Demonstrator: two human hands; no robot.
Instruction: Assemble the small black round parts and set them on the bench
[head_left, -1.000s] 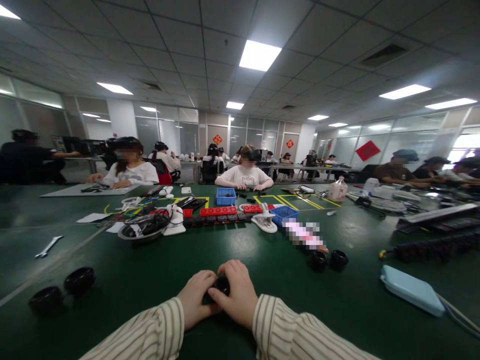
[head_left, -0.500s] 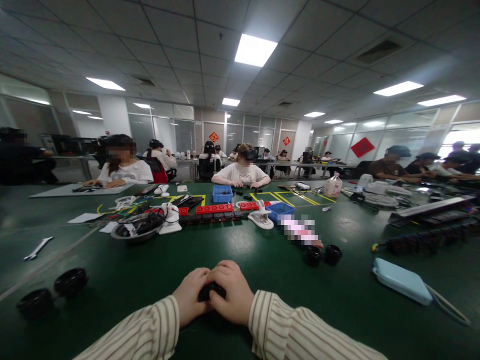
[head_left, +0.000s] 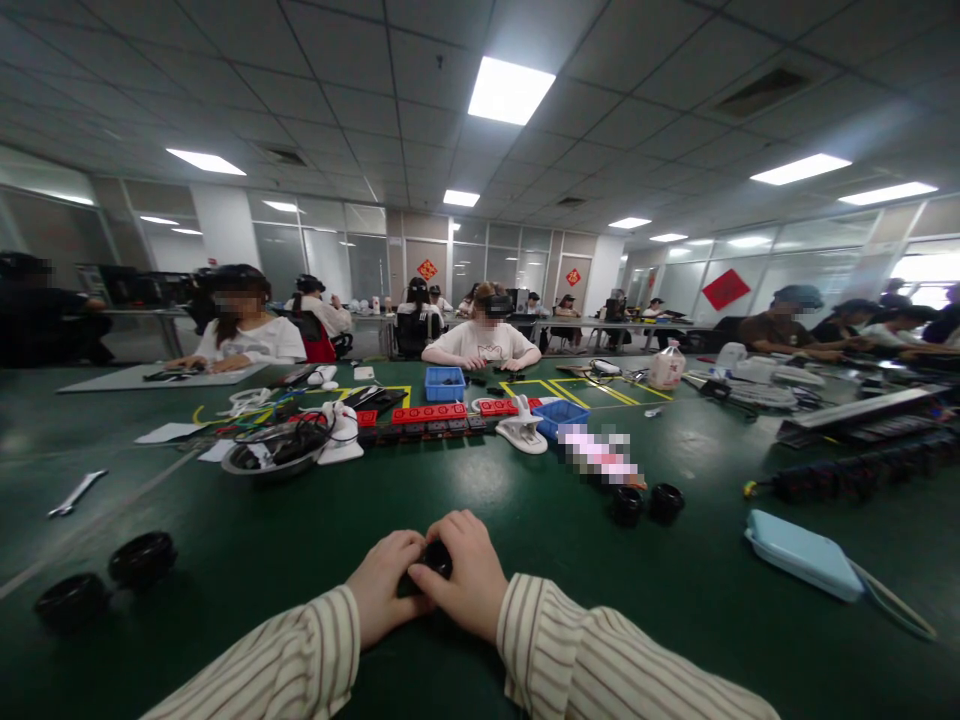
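Close in front of me, my left hand and my right hand are wrapped around a black round part. Its dark top shows between the fingers, while the rest is hidden by my hands. The right thumb lies across its near side, and the left fingers hold it from the left. To the left stand two black ring-shaped parts, one slightly behind the other. A second pair of black ring-shaped parts sits to the right, beyond my hands.
The green table carries a wrench, a metal bowl of cables, red-and-black strips, a white clip-like stand, blue bins and a light-blue case. A co-worker sits opposite.
My hands have turned slightly around the black round part, the right fingers lifting apart from the left ones. More of the part's top now shows between them.
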